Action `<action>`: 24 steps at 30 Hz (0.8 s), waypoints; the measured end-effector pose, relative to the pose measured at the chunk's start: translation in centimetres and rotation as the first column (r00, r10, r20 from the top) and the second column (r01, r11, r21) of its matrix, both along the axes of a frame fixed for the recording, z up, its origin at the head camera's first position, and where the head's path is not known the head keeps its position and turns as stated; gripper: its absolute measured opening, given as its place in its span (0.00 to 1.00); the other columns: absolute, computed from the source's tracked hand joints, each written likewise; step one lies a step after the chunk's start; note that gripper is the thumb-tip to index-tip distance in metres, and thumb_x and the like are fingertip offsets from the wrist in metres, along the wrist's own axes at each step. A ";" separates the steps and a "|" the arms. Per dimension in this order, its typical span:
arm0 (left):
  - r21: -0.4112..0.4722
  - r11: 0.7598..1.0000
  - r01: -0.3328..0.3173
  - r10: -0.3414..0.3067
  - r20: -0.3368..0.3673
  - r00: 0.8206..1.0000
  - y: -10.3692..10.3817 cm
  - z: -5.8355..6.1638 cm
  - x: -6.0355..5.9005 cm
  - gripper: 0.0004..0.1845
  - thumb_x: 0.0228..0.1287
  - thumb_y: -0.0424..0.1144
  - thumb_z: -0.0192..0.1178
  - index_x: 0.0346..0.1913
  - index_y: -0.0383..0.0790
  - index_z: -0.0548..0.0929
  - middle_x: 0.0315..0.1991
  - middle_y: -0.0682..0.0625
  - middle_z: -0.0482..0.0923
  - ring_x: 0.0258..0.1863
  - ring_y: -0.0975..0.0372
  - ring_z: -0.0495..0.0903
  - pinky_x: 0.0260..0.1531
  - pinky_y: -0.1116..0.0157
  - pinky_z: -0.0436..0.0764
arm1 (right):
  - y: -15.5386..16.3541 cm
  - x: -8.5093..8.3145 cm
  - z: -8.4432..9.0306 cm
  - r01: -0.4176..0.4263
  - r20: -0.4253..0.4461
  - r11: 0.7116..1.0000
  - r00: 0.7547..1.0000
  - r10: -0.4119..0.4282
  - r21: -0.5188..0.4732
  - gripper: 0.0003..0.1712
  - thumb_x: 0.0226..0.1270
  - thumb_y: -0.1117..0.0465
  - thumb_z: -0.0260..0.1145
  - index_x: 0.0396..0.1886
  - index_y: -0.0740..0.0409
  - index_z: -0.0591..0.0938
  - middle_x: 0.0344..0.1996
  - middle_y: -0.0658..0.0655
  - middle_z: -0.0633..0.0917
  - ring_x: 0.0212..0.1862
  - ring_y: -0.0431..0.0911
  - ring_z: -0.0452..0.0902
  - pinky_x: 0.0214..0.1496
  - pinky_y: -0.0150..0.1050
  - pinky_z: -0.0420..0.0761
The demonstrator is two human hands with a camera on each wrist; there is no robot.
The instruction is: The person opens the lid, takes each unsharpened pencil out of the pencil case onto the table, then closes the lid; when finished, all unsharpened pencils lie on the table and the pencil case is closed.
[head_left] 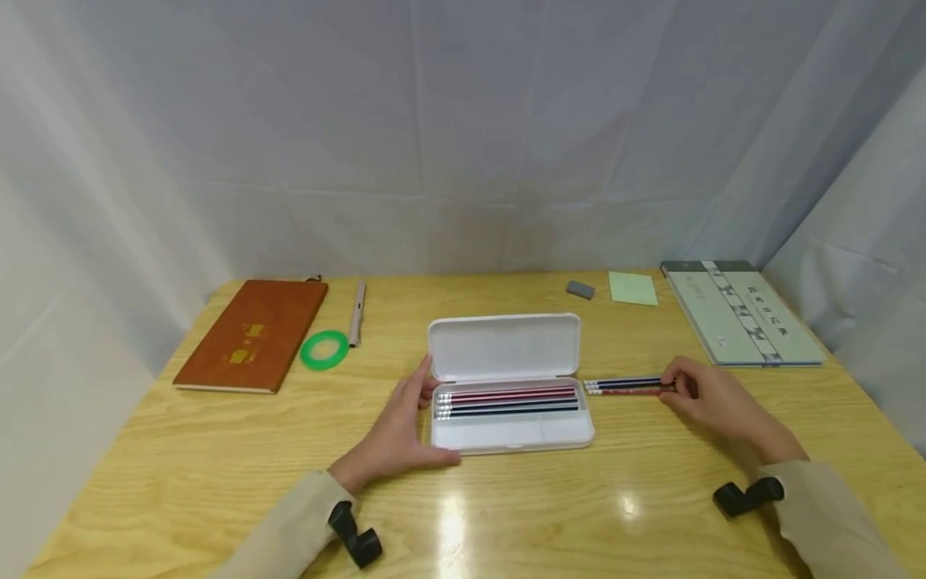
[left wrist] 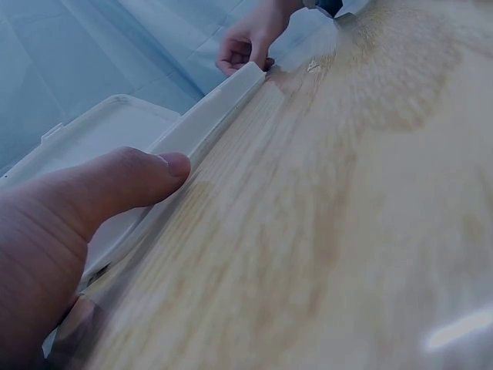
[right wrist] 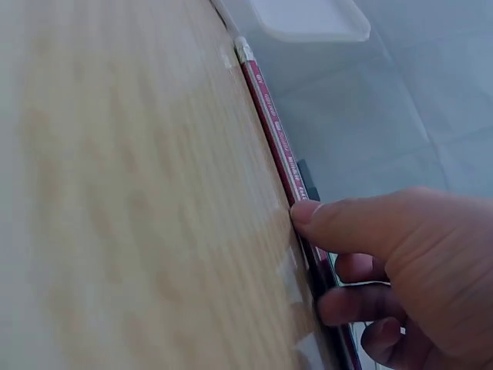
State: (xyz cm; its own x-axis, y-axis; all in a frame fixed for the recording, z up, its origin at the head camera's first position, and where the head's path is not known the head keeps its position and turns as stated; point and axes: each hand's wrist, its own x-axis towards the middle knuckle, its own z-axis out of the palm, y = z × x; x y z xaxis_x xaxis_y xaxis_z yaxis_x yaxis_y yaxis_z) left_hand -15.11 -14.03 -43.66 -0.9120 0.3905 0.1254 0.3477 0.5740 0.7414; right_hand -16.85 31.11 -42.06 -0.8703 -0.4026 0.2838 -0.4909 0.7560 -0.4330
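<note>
An open white pencil case [head_left: 506,435] lies in the middle of the table, its lid [head_left: 504,347] tipped back. Inside, along the rear, lie several pencils [head_left: 510,400], some red and some dark. My left hand [head_left: 394,430] grips the case's left end, thumb [left wrist: 135,181] along the front wall and fingers at the back corner. To the right of the case, my right hand [head_left: 712,400] pinches a small bunch of pencils [head_left: 622,386], dark ones and a red one, on the tabletop. Their white eraser ends point at the case. The red pencil [right wrist: 271,123] shows closest in the right wrist view.
On the left lie a brown notebook [head_left: 253,334], a green tape roll [head_left: 305,351] and a pale pen [head_left: 358,314]. Toward the back right are a grey eraser [head_left: 580,289], green sticky notes [head_left: 633,288] and a pale green book [head_left: 745,314]. A curtain [head_left: 463,137] hangs behind the table.
</note>
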 end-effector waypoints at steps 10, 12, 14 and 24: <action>0.016 1.000 -0.006 0.006 0.035 0.999 0.3 -0.1 0.2 0.76 0.29 0.55 0.82 0.78 0.50 0.38 0.60 0.51 0.67 0.53 0.62 0.67 0.59 0.59 0.72 | -1.2 -0.8 0.6 -0.011 0.053 1.000 0.999 0.010 0.024 0.10 0.56 0.69 0.70 0.32 0.53 0.78 0.18 0.42 0.69 0.21 0.31 0.60 0.24 0.29 0.65; 0.013 1.000 -0.012 0.012 0.049 0.999 0.3 0.0 0.3 0.76 0.29 0.55 0.82 0.78 0.50 0.38 0.60 0.51 0.67 0.53 0.62 0.67 0.59 0.59 0.72 | -2.1 -0.9 1.1 -0.017 0.076 0.999 0.997 0.014 0.039 0.11 0.56 0.70 0.70 0.32 0.53 0.78 0.18 0.43 0.69 0.21 0.31 0.60 0.24 0.29 0.66; 0.011 1.000 -0.020 0.019 0.046 0.999 0.2 0.1 0.4 0.76 0.29 0.55 0.81 0.78 0.50 0.38 0.61 0.51 0.67 0.53 0.62 0.67 0.59 0.58 0.72 | -3.4 -1.1 1.7 -0.025 0.091 0.999 0.996 0.021 0.042 0.10 0.56 0.69 0.70 0.33 0.54 0.78 0.19 0.44 0.69 0.21 0.32 0.61 0.24 0.30 0.66; 0.014 1.000 -0.006 0.006 0.019 1.000 0.0 0.2 0.2 0.75 0.29 0.56 0.81 0.78 0.48 0.38 0.61 0.50 0.68 0.53 0.62 0.67 0.58 0.58 0.73 | -11.4 -1.8 3.4 -0.223 0.170 0.974 0.961 0.216 0.023 0.04 0.65 0.63 0.65 0.38 0.55 0.84 0.17 0.42 0.71 0.20 0.33 0.62 0.23 0.29 0.66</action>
State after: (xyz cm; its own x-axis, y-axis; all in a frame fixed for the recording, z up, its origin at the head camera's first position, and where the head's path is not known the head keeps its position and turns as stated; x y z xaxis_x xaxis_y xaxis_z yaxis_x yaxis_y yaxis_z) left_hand -14.87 -14.04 -43.43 -0.9167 0.3832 0.1131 0.3297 0.5656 0.7560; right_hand -18.69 19.69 -38.68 -0.7924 -0.5976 0.1223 -0.5712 0.6566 -0.4926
